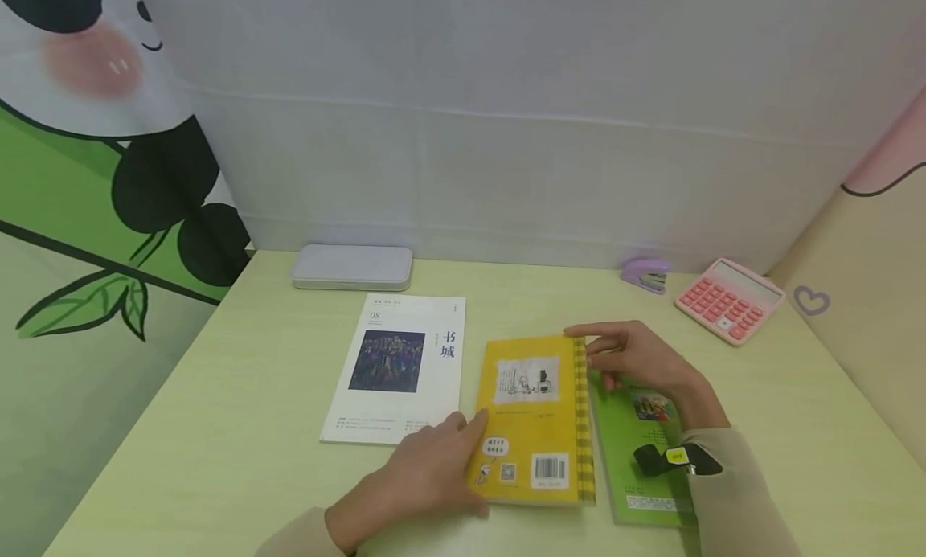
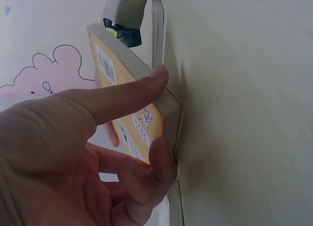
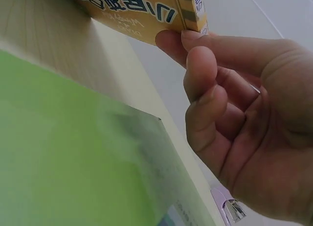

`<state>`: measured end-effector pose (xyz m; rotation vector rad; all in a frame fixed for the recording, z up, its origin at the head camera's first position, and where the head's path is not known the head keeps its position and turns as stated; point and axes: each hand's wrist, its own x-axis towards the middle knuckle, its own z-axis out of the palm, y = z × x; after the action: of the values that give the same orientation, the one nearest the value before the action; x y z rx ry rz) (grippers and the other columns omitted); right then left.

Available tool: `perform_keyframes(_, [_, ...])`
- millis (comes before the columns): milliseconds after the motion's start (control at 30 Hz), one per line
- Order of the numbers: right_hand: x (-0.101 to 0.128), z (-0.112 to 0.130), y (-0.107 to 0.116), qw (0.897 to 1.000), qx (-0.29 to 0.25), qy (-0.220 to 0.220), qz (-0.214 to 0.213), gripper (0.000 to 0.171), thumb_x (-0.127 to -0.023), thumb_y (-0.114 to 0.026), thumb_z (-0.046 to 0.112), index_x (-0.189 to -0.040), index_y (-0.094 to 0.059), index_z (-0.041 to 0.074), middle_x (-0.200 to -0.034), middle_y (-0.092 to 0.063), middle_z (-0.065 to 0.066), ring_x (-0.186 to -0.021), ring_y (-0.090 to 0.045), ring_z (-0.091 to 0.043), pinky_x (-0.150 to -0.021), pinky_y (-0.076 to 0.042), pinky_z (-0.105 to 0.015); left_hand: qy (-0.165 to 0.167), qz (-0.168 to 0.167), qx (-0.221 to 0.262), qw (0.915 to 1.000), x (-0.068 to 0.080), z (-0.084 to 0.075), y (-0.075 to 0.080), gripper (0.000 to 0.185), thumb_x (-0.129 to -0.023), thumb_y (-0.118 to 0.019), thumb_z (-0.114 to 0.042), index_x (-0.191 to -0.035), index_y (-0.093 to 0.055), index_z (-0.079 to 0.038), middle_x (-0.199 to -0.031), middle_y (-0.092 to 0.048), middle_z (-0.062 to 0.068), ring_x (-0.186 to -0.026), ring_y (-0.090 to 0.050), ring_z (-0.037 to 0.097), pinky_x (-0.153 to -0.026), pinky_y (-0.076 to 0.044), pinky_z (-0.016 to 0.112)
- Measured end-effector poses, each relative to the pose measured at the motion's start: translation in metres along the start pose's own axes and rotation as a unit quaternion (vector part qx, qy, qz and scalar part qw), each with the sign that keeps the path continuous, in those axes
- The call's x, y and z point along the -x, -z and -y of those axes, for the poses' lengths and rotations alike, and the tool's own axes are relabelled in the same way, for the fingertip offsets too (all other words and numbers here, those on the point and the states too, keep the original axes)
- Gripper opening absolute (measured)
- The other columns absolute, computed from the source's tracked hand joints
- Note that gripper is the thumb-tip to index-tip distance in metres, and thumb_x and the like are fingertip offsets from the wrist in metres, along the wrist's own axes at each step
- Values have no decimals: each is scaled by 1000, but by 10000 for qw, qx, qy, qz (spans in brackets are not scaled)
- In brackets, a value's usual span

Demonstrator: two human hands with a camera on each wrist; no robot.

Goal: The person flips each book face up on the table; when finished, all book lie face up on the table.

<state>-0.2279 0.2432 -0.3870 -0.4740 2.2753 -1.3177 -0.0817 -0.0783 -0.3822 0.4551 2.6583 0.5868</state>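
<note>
A thick yellow book [image 1: 531, 424] lies back cover up in the head view, tilted, with its checked spine side raised off the table. My left hand [image 1: 434, 468] holds its lower left corner; in the left wrist view the thumb lies on the page edges [image 2: 171, 108] and the fingers are bent at the adjoining side. My right hand [image 1: 640, 360] pinches the spine's top corner between thumb and index finger, the other fingers curled free, as the right wrist view shows. Under that hand and forearm lies a green book [image 1: 625, 477], partly covered.
Left of the yellow book is a white magazine [image 1: 441, 396]. Along the back stand a pale pencil case [image 1: 352, 268], a purple stapler [image 1: 645, 274] and a pink calculator [image 1: 731, 301]. A white curtain-like sheet [image 1: 506, 179] rises behind the table [image 1: 217, 428].
</note>
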Motion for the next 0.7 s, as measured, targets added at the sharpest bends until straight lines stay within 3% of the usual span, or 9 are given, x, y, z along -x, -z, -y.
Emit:
perform_keyframes(333, [1, 4, 0, 9998, 73, 105, -146, 47, -100, -67, 5, -147, -62, 8, -112, -78, -16, -59, -63, -17, -58, -57, -29, -35, -114, -127, 9998, 3, -6, -9, 112, -73, -93, -53, -161, -41, -8, -117, -59, 10, -72, -51, 16, -62, -45, 27])
perform_keyframes(700, [4, 8, -1, 9980, -71, 531, -333, 41, -99, -67, 3, -141, -66, 4, -116, -72, -21, -61, -59, -16, -58, -54, -30, -304, -347, -484, 9978, 7, -7, -10, 94, -80, -87, -45, -157, -49, -9, -110, -61, 6, -69, -47, 14, -58, -40, 24])
